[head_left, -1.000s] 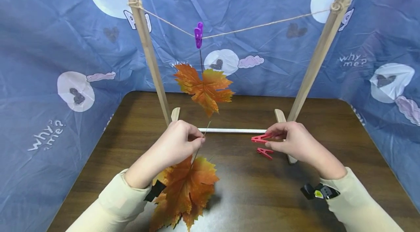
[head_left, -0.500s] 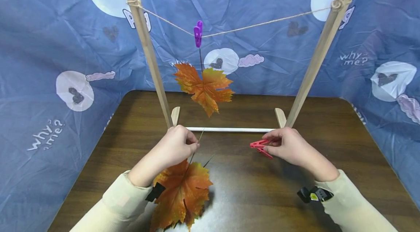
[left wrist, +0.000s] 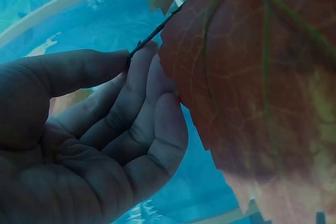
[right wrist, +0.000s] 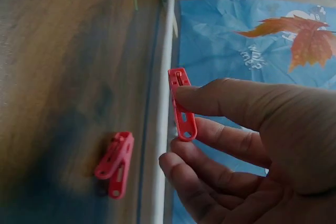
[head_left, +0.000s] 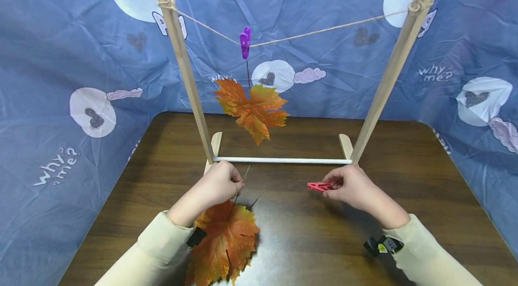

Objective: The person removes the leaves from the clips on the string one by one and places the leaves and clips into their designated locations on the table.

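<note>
The left hand (head_left: 214,188) is pinching the stem (left wrist: 160,27) of an orange leaf (head_left: 226,241), which is spreading toward the near left; leaving the stem's tip projecting, as it is now, seems wise. The right hand (head_left: 351,190) is pinching a red clothespin (head_left: 317,186) over the worktop (head_left: 429,182), clear of a second red clothespin (right wrist: 116,163). Squeezing evenly, well back from the biting end, is probably giving the steadiest control.

The right hand (head_left: 352,188) pinches a smooth plastic clothespin (right wrist: 185,122), the left hand (head_left: 218,183) a matt, cloth-like leaf (head_left: 226,240), and beneath both lies a glossy wood-grain table (head_left: 311,241).
</note>
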A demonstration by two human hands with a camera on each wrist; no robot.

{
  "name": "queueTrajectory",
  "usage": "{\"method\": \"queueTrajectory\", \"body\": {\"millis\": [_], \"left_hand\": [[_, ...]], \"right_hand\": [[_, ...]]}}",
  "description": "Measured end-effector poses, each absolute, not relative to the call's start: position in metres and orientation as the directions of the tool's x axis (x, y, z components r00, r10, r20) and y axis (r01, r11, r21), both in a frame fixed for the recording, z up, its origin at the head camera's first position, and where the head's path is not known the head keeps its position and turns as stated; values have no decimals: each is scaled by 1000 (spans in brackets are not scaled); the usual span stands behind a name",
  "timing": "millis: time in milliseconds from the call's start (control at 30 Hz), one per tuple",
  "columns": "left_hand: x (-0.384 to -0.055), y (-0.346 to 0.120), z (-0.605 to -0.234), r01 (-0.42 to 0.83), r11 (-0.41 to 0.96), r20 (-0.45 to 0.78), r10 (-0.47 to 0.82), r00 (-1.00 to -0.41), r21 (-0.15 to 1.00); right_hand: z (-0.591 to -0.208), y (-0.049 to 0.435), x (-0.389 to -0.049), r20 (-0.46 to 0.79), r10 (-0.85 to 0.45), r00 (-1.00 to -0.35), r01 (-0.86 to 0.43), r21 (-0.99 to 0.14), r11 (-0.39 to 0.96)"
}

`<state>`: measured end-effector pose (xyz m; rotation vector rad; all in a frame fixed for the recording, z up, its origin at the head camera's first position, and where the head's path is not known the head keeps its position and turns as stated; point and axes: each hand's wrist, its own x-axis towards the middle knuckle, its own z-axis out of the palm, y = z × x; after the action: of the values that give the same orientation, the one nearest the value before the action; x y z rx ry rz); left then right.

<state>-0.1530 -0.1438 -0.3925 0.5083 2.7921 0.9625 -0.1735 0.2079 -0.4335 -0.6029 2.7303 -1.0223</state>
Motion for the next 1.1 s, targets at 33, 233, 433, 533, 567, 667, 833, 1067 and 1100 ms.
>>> {"method": "queueTrajectory", "body": {"millis": [33, 233, 433, 533, 567, 667, 833, 1067, 1100], "left_hand": [[-153, -144, -395, 261, 742, -33, 356, -934, 617], [-158, -146, -407, 219, 749, -89, 348, -933, 626], [-162, -147, -420, 172, 779, -128, 307, -943, 603], [-164, -147, -429, 157, 796, -144, 292, -945, 584], [-164, -147, -431, 150, 799, -152, 288, -945, 582], [-165, -146, -436, 134, 809, -168, 275, -947, 573], [-167, -145, -442, 83, 803, -194, 240, -951, 590], [-169, -143, -452, 32, 798, -222, 205, -953, 602], [-170, -142, -454, 28, 798, -225, 203, -953, 602]], "right_hand": [[-435, 208, -173, -19, -424, -905, -309, -656, 688], [-445, 207, -171, -65, -419, -905, -270, -673, 688], [-452, 204, -166, -53, -410, -910, -284, -640, 714], [-456, 205, -164, -39, -408, -912, -298, -621, 726], [-457, 205, -164, -35, -409, -912, -302, -617, 726], [-460, 205, -163, -25, -410, -912, -313, -606, 731], [-464, 206, -162, -38, -390, -920, -293, -594, 749], [-466, 205, -160, -49, -359, -932, -272, -559, 783], [-466, 205, -160, -45, -358, -932, -276, -552, 787]]}}
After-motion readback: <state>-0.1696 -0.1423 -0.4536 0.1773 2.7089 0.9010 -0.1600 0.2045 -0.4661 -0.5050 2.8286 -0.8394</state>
